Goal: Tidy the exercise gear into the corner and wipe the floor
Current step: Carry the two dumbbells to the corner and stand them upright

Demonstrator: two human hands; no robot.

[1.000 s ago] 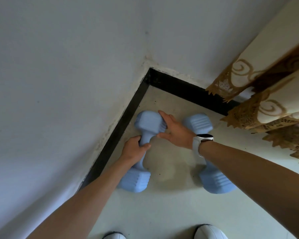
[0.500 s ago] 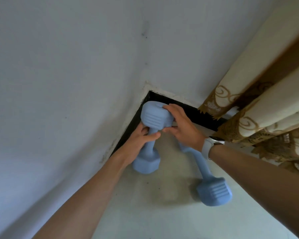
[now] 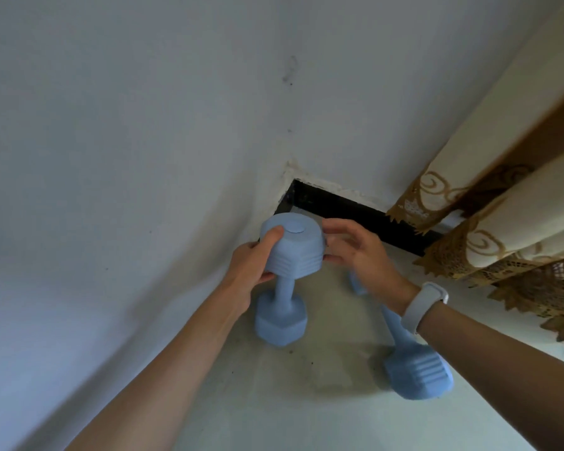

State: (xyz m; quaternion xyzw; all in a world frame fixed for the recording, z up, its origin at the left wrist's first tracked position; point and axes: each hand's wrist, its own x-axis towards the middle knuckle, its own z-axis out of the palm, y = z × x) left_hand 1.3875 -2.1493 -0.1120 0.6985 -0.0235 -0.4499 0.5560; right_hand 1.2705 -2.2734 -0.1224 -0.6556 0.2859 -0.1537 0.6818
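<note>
1. Two pale blue dumbbells are in view, both on the floor near the corner where the two white walls meet; no container of any kind shows.
2. The upright dumbbell stands on one end close to the left wall, its lower head on the floor and its upper head facing the camera (a round flat disc marks the top face).
3. The left hand is clamped on that upper head from the left, thumb laid over the top edge and fingers curled beneath it.
4. The right hand is at the right side of the same head with fingers bent; thumb and fingertips seem to touch it, though whether they grip cannot be told. A white wristband sits on this wrist.
5. The lying dumbbell rests flat on the floor to the right, its near head towards the lower edge of the floor area, its handle running back under the right wrist; the far head is mostly hidden.
6. A black skirting board runs along the far wall's base, and one cream curtain with brown patterned trim hangs at the right, its hem near the floor's right edge.
</note>
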